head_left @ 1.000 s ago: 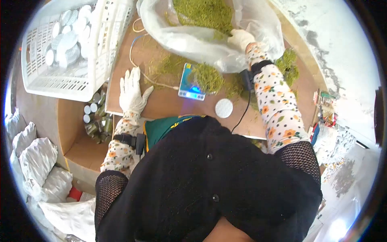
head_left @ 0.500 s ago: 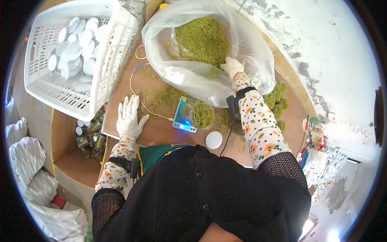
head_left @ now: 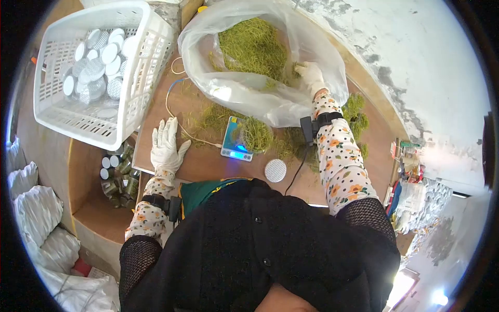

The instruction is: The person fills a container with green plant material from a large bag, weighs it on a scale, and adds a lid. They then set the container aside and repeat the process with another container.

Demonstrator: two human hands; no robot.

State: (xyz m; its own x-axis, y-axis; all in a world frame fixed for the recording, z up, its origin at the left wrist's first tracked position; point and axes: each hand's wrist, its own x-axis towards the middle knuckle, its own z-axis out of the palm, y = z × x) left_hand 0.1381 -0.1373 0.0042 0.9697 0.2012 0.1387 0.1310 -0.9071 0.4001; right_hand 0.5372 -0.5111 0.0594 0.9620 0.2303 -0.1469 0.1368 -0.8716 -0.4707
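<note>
My left hand (head_left: 168, 145), in a white glove, lies flat on the brown table with its fingers stretched out and holds nothing. My right hand (head_left: 311, 78), gloved too, is inside a large clear plastic bag (head_left: 249, 100), just right of a heap of thin dried green strands (head_left: 254, 49). Its fingers are curled; whatever is in them is hidden. Between the hands, a small blue digital scale (head_left: 236, 154) with a lit display carries a clear container filled with green strands (head_left: 256, 133). A round white lid (head_left: 275, 170) lies near the table's front edge.
At left stands a white plastic basket (head_left: 120, 112) of round lids. Filled jars (head_left: 118, 179) with white lids sit in a compartment below. Loose strands and a cable (head_left: 200, 139) lie on the table (head_left: 208, 165). More green clumps (head_left: 356, 119) are right of the bag.
My right hand has moved slightly right and up, away from the heap's edge. My left hand stays flat on the table. The whole view has shifted a little.
</note>
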